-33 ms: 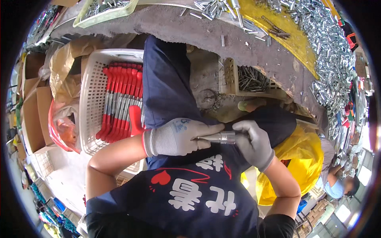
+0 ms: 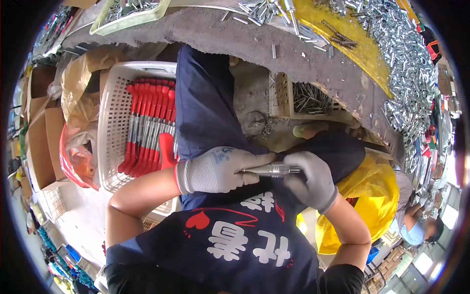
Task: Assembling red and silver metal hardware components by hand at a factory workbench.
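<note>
In my gloved left hand (image 2: pixel 223 169), closed round it, is a silver metal tube (image 2: pixel 267 170) lying level across my lap, its stepped end pointing right. My gloved right hand (image 2: pixel 313 179) has its fingers curled about that right end, forefinger above and thumb below, slightly blurred. Past the left wrist a red handle (image 2: pixel 167 147) sticks up; whether it joins the held tube is hidden by my hand. Left of my leg stands a white perforated basket (image 2: pixel 108 127) with a row of red-ended, silver-shafted tools (image 2: pixel 147 122).
The worktable (image 2: pixel 215 34) curves ahead, with a heap of small metal parts (image 2: pixel 411 63) at right and loose pins on yellow sheeting (image 2: pixel 367 54). Beneath it is a crate of metal rods (image 2: pixel 311 98). A yellow bag (image 2: pixel 382 196) lies by my right arm, cardboard boxes (image 2: pixel 54 142) at left.
My right hand has shifted slightly left, and its fingers have moved in around the tube's end. The left hand holds its place.
</note>
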Demonstrator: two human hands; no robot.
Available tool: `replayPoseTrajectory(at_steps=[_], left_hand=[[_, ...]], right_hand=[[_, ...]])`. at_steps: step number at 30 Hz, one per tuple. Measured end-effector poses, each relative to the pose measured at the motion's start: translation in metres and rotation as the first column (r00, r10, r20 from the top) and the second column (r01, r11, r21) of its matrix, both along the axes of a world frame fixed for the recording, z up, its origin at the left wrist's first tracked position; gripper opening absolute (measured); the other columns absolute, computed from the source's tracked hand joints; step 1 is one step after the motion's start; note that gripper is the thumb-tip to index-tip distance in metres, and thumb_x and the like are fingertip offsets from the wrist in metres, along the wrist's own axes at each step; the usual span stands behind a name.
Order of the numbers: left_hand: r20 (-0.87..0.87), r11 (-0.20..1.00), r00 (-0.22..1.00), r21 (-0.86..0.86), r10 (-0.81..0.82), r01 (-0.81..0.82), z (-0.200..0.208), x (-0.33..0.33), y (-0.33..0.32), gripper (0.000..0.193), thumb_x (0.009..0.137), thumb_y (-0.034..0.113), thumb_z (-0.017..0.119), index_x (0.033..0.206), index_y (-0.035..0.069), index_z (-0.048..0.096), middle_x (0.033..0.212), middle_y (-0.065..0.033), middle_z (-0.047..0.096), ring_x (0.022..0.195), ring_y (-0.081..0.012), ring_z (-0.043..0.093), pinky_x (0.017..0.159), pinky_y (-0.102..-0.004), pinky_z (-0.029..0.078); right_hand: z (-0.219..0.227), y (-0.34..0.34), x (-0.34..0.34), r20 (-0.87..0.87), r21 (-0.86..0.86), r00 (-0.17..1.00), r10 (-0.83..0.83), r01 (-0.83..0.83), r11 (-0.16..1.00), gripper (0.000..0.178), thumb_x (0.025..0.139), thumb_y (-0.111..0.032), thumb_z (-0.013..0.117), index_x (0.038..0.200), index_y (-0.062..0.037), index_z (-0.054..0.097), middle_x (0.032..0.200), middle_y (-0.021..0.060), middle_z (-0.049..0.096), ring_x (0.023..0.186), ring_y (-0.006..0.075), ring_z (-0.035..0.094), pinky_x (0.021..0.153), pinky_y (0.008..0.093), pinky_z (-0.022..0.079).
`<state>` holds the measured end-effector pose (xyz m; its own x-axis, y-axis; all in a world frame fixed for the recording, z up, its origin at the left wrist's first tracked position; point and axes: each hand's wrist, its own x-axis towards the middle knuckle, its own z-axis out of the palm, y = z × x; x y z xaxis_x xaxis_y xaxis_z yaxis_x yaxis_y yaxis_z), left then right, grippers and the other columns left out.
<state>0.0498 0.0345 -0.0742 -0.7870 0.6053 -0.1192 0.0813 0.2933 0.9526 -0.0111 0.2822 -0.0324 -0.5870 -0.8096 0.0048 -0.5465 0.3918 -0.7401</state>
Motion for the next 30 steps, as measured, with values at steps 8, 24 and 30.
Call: replayPoseTrajectory(at_steps=[8, 24, 30], left_hand=[[-0.081, 0.999, 0.997, 0.042, 0.018, -0.015, 0.002, 0.003, 0.004, 0.052, 0.087, 0.024, 0.062, 0.134, 0.007, 0.047, 0.106, -0.02, 0.063, 0.094, -0.0332, 0.063, 0.08, -0.0385, 0.05], [0.747, -0.263, 0.253, 0.496, 0.614, -0.827, 0.037, -0.07, -0.024, 0.027, 0.097, 0.026, 0.047, 0.11, 0.002, 0.051, 0.101, -0.012, 0.059, 0.089, -0.0264, 0.062, 0.087, -0.0477, 0.051], [0.954, -0.225, 0.253, 0.285, 0.159, -0.932, -0.109, -0.105, 0.017, 0.021, 0.09, 0.033, 0.051, 0.09, 0.012, 0.056, 0.063, -0.0001, 0.05, 0.064, -0.0219, 0.054, 0.07, -0.04, 0.048]], right_hand=[[-0.003, 0.002, -0.003, 0.048, 0.044, 0.985, 0.166, -0.169, 0.985, 0.039, 0.07, -0.01, 0.076, 0.104, -0.0049, 0.056, 0.088, 0.0178, 0.061, 0.079, 0.0323, 0.062, 0.069, 0.0341, 0.049], [-0.024, -0.034, 0.016, -0.338, -0.256, 0.937, -0.089, 0.0, 0.967, 0.061, 0.059, -0.011, 0.078, 0.117, -0.0131, 0.059, 0.088, 0.0111, 0.058, 0.08, 0.0307, 0.06, 0.07, 0.0402, 0.046], [-0.045, 0.008, 0.017, 0.892, 0.119, 0.208, -0.402, 0.749, 0.652, 0.032, 0.082, -0.016, 0.063, 0.11, -0.0033, 0.055, 0.082, 0.0067, 0.058, 0.067, 0.0215, 0.057, 0.061, 0.0326, 0.047]])
